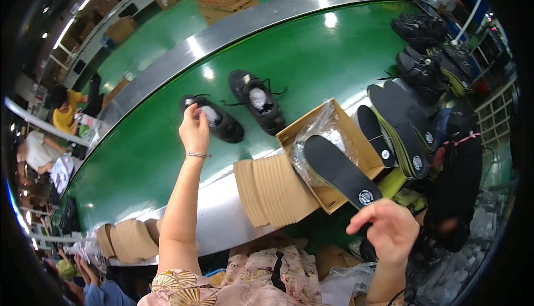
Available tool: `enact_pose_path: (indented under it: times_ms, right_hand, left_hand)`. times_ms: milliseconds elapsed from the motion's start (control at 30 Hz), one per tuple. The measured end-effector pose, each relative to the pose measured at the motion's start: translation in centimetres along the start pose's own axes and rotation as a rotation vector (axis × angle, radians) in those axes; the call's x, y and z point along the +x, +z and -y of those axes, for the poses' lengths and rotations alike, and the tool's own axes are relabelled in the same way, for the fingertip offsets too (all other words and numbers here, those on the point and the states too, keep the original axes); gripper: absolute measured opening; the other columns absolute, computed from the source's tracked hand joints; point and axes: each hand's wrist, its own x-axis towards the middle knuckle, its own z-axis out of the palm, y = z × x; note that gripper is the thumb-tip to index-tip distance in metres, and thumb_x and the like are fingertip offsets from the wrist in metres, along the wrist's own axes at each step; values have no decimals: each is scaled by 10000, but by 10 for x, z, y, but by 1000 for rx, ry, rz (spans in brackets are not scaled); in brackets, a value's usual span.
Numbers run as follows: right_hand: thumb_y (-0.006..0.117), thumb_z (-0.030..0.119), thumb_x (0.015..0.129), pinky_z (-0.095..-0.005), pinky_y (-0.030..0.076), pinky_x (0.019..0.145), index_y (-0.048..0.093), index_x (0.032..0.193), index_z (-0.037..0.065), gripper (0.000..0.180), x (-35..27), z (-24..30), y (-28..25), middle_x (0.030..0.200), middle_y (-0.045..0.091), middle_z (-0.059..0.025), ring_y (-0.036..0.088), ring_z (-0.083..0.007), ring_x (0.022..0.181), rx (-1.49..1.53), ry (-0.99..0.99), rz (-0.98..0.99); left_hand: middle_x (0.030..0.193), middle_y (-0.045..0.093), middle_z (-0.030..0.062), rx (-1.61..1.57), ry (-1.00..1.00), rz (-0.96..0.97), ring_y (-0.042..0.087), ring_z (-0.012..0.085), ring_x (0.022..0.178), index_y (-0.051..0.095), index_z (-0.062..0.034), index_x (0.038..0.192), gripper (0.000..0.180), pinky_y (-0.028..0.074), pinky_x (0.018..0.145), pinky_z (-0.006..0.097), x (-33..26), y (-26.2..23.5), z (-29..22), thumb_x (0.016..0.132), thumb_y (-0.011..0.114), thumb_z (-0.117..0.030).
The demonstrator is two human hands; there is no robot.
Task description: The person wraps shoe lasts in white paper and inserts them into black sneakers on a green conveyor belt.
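A pair of black lace-up shoes stuffed with white paper lies on the green conveyor belt. My left hand reaches over the left shoe, fingertips closed together at its tongue end. The right shoe lies beside it with loose laces, untouched. My right hand is raised at the near right, fingers curved and apart, with nothing visible in them. Just beyond its fingers, a black insole with a round white mark rests across an open cardboard box holding clear plastic wrap.
Stacked black insoles lie right of the box, and brown cardboard inserts on its left. More inserts sit at the near left. Black shoes crowd the far right. A metal rail borders the belt; co-workers sit at left.
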Motion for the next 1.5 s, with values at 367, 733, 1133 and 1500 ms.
enact_pose_path:
  times_ms: [367,733,1133,1500]
  right_hand:
    - [710,20,639,-326,496,629,666,891,205,315,-32,-3,79,997,601,-193,618,-287,889,468,-114,164]
    - [670,81,671,-290,479,583,580,884,334,343,-76,-63,118,923,628,-125,631,-215,863,285,164,18]
    - [536,-78,763,-292,516,623,533,987,-62,224,-137,-156,71,851,575,-197,599,-221,687,197,-98,-258]
    - [580,202,837,-489,271,1015,586,1131,133,302,-60,-210,140,1272,475,-95,374,-276,1260,-1312,-506,-125]
  left_hand:
    - [1193,529,225,114,-26,-130,535,310,1095,315,47,1323,946,416,942,355,61,48,128,608,829,-301]
    - [1002,650,139,252,33,-180,619,307,932,585,-70,1074,585,472,821,379,73,49,151,624,801,-375]
    - [1197,484,306,335,229,-180,505,392,1102,322,87,1294,921,414,938,411,29,10,109,664,753,-428]
    - [978,528,270,-239,8,-75,525,409,926,480,82,1064,627,420,824,458,-145,43,60,750,657,-431]
